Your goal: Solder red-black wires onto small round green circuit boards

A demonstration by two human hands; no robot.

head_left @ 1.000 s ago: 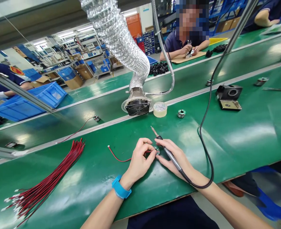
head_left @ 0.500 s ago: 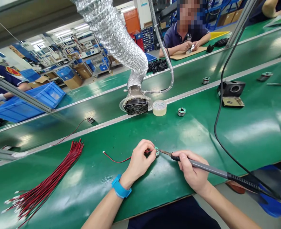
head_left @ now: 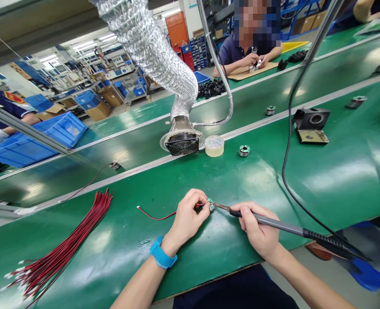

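My left hand (head_left: 190, 214) is closed, thumb and fingers pinching a red wire (head_left: 157, 218) at a small round part with a green circuit board (head_left: 211, 205). The wire trails left to a white plug on the green mat. In my right hand (head_left: 259, 227) is a grey and black soldering iron (head_left: 281, 225), its metal tip at the right edge of the green board. The fingertips of my left hand cover part of the joint between wire and board. A blue band (head_left: 163, 253) is round my left wrist.
Red and black wires (head_left: 77, 240) lie bundled at the left. Behind the hands are a fan (head_left: 183, 146) under a silver duct, a tape roll (head_left: 214, 146) and another round part (head_left: 244, 150). A soldering stand (head_left: 311, 125) sits right. A person (head_left: 249, 51) works across the belt.
The iron's tip has moved slightly left, closer against the board. The parts on the belt have shifted left, and the iron's cable has swung left. Both hands keep their grips.
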